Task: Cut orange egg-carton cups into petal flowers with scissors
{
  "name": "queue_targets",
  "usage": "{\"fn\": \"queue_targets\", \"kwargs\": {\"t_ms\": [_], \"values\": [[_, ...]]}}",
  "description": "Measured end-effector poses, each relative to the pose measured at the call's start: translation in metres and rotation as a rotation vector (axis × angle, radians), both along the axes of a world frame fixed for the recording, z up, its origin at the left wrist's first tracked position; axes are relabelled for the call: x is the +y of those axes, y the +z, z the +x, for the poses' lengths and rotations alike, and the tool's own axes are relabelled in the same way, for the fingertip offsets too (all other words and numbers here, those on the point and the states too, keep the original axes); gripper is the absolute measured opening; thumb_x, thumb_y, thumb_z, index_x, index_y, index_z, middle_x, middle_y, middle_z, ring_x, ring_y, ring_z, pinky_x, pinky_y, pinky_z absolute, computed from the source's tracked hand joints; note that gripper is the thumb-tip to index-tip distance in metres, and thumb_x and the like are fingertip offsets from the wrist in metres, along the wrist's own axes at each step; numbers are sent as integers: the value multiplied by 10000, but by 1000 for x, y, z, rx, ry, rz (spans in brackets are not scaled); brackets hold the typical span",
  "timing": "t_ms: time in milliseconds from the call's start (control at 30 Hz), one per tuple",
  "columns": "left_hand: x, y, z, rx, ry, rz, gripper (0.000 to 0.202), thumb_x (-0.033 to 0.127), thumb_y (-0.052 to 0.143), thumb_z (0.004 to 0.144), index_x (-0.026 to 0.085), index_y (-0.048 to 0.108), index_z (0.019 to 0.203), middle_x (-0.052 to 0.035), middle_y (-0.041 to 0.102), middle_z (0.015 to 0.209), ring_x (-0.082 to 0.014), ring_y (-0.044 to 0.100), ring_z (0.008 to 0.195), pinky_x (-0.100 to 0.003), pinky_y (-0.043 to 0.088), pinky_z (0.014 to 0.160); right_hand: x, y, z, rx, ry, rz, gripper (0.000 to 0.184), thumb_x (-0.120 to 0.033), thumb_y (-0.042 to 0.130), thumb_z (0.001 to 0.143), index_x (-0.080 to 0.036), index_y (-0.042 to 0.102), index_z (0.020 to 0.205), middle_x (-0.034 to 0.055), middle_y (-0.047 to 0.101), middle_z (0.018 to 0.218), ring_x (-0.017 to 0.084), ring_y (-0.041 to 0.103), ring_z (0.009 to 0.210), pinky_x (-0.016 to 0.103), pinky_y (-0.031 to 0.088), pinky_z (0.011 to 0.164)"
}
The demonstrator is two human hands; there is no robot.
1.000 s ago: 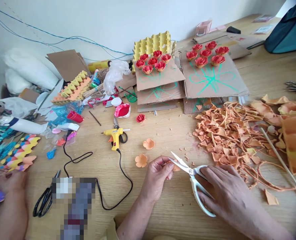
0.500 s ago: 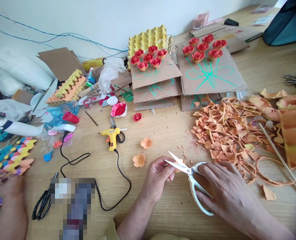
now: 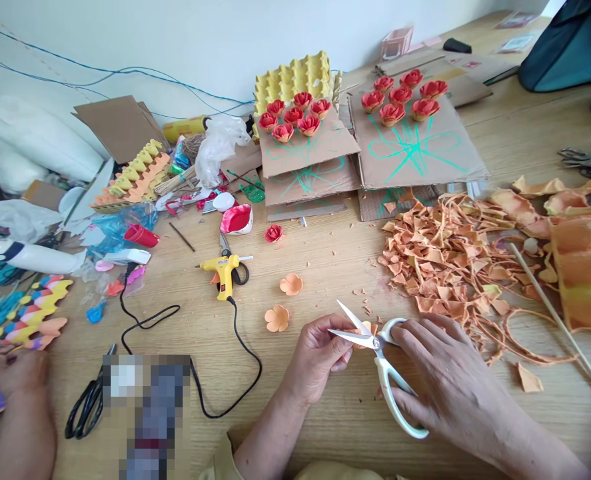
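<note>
My left hand (image 3: 320, 357) pinches a small orange egg-carton piece (image 3: 365, 329), partly hidden behind the scissor blades. White-handled scissors (image 3: 376, 343) are held in my right hand (image 3: 448, 373), fingers through the loops, with the blades parted around the piece's near side. Two cut orange petal cups, one petal cup (image 3: 291, 285) above another petal cup (image 3: 277, 319), lie on the table left of my hands. Farther back sits a single red flower (image 3: 274, 233).
Orange scraps (image 3: 435, 260) are heaped at the right beside a stick (image 3: 558, 320). A yellow glue gun (image 3: 224, 273) lies left with its cord. Red flowers stand on cardboard (image 3: 420, 150) at the back. Another person's hand (image 3: 18, 373) is at the far left, near black-handled scissors (image 3: 86, 407).
The scissor blades have parted slightly more, and the lower handle has swung down a little. My left hand keeps its pinch on the orange piece. The view has shifted slightly.
</note>
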State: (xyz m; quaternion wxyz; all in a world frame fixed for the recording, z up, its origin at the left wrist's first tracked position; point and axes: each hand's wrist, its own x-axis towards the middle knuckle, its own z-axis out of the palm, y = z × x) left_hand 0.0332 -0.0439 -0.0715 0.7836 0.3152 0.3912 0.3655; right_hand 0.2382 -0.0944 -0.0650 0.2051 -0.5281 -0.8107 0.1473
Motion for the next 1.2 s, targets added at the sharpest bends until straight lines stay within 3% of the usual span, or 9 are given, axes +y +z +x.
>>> {"fn": "queue_targets", "kwargs": {"t_ms": [400, 667, 900, 1033, 1200], "values": [[-1, 5, -1, -17, -4, -70, 299, 372, 857, 686, 145, 709, 811, -8, 620, 668, -34, 388, 512, -171, 172, 435, -2, 1, 1, 45, 54, -42, 296, -403, 660, 866, -216, 520, 1048, 51, 631, 919, 253, 584, 827, 508, 343, 944], [0, 7, -4, 11, -54, 22, 270, 374, 822, 727, 145, 695, 793, 12, 590, 655, -33, 322, 501, -194, 179, 447, -3, 4, 2, 93, 127, -78, 243, -394, 599, 922, -212, 490, 1040, 60, 641, 934, 260, 607, 864, 508, 329, 961], [4, 12, -8, 79, -112, 75, 333, 457, 806, 720, 146, 703, 778, 4, 607, 656, -47, 326, 509, -220, 201, 474, -5, 4, 2, 123, 162, -100, 207, -368, 592, 933, -219, 483, 1027, 53, 637, 903, 272, 609, 900, 476, 379, 889], [7, 16, -11, 102, -147, 147, 297, 437, 783, 760, 149, 722, 800, -14, 644, 708, -59, 408, 529, -221, 268, 498, -5, 5, 3, 113, 188, -116, 191, -347, 596, 937, -215, 478, 1009, 37, 626, 881, 254, 604, 867, 459, 382, 868], [10, 25, -14, 115, -160, 289, 187, 344, 751, 817, 159, 735, 799, -27, 669, 776, -120, 596, 706, -249, 443, 695, -5, 7, 4, 108, 184, -79, 197, -338, 588, 944, -211, 479, 1047, 49, 638, 914, 253, 606, 879, 445, 394, 852]]}}
